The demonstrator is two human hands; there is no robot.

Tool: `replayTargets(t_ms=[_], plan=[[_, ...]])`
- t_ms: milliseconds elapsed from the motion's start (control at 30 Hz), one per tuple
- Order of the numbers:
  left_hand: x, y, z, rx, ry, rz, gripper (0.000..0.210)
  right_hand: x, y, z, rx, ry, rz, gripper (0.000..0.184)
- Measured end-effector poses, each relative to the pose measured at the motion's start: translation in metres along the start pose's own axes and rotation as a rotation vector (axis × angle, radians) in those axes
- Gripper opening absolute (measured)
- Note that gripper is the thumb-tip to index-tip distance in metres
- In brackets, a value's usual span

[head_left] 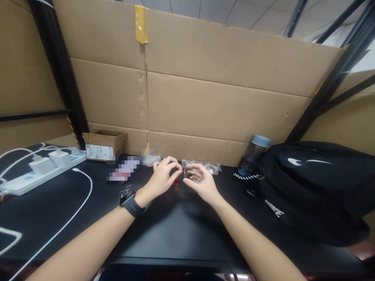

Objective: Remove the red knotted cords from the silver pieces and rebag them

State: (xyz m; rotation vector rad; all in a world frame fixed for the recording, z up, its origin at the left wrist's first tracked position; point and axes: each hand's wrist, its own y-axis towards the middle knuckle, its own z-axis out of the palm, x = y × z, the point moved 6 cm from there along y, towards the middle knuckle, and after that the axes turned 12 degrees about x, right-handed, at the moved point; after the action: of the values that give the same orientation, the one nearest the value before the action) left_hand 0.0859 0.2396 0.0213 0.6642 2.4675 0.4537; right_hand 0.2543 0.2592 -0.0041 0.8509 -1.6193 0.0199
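- Thin object point(185, 173): nearly edge-on, too small to make out.
- Left hand point(163, 176): back upward, fingers pinching red cord point(175, 184).
- Right hand point(204, 182): curled, fingers gripping the thin object.

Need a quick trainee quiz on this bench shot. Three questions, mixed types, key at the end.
1. Which item is right beside the black bag, on its left in the picture?
A) cardboard box
B) bottle
C) power strip

2. True or false: the watch is worn on the left wrist.

3. Fill in: the cord by the fingers of the left hand is ____ in colour.

Key: 1. B; 2. True; 3. red
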Motion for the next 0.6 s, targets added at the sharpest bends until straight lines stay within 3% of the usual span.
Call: replayTargets(t_ms=[267,600], plan=[[-0.009,-0.002,0.006,-0.008,-0.072,0.051,0.015,0.016,-0.005,0.007,-0.058,-0.06,-0.072,0.049],[-0.019,-0.009,0.0,-0.164,0.025,0.09,0.01,0.015,-0.006,0.009,-0.077,0.008,-0.052,0.048]])
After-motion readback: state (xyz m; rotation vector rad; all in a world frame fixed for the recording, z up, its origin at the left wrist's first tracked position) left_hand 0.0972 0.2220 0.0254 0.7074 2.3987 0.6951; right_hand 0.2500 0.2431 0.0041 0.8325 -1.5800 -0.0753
